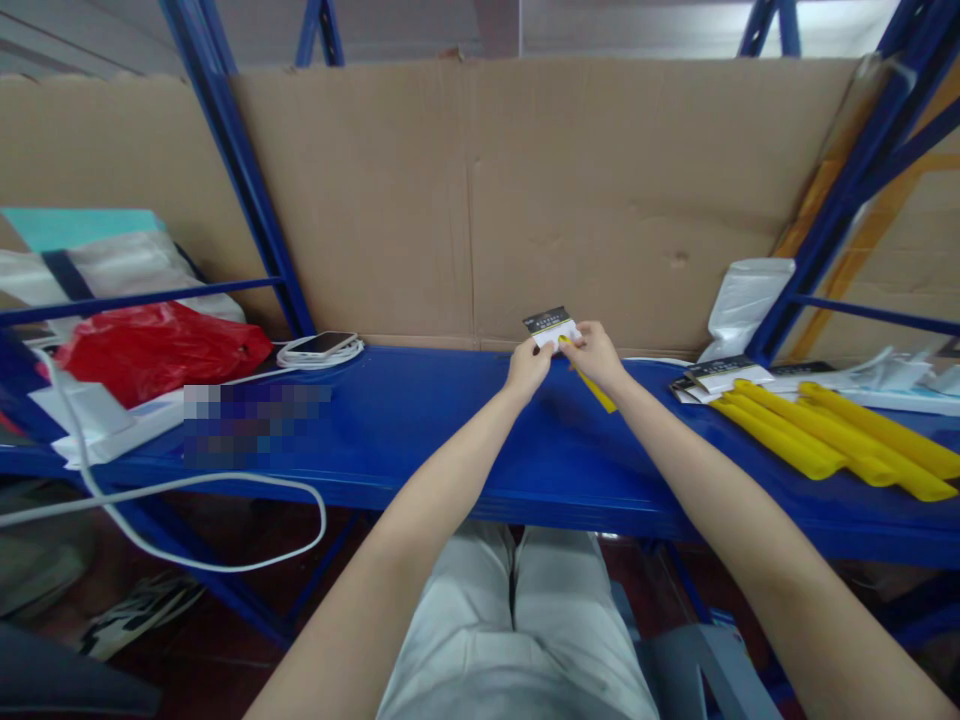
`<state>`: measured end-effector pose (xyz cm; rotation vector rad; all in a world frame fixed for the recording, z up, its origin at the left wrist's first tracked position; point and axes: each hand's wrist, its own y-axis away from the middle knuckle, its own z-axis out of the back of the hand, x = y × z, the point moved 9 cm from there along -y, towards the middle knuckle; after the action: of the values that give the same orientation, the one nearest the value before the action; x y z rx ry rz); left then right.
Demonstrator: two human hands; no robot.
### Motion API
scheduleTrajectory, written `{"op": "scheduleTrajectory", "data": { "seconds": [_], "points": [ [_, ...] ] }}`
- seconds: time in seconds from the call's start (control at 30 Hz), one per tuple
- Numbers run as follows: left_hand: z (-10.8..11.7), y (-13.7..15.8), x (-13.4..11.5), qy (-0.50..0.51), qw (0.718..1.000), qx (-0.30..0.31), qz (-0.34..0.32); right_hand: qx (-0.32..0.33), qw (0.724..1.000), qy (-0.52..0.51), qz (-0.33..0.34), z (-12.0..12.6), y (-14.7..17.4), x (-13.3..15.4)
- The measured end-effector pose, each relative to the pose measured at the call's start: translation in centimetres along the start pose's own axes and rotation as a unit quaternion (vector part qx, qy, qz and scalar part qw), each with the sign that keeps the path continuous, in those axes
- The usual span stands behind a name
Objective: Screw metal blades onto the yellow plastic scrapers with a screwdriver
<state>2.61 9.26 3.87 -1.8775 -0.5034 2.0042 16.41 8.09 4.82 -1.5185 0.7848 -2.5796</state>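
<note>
Above the blue table, both hands meet at a small black-and-white printed card [553,326]. My left hand [529,368] is closed, pinching the card's lower left edge. My right hand [597,355] is closed at the card's lower right, around a long yellow strip-like piece [598,392]. One end of this piece shows at the card, and the other sticks out below my right wrist. Whether the yellow end lies on the card or passes through it, I cannot tell. My right fingers partly hide that spot.
Several yellow pieces [832,440] lie at right beside a stack of similar cards [724,374] on the blue table [420,420]. A clear plastic bag [750,300] leans behind them. At left are a phone [326,344], white cables [262,480], a power strip [142,432] and a red bag [161,350].
</note>
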Motion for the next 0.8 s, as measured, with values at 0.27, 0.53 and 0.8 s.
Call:
{"op": "scheduleTrajectory", "data": {
  "seconds": [0.27,0.53,0.8],
  "points": [
    [-1.8,2.0,0.8,0.089,0.991,0.095,0.036,0.017,0.992,-0.112,-0.049,-0.4,1.9,-1.9],
    [-1.3,1.6,3.7,0.142,0.973,0.071,0.168,0.103,0.982,-0.128,-0.096,-1.6,3.2,-1.7],
    [1.3,1.4,5.1,0.199,0.948,-0.045,0.244,0.172,0.937,-0.218,-0.212,-2.0,3.9,-3.6]
  ]
}}
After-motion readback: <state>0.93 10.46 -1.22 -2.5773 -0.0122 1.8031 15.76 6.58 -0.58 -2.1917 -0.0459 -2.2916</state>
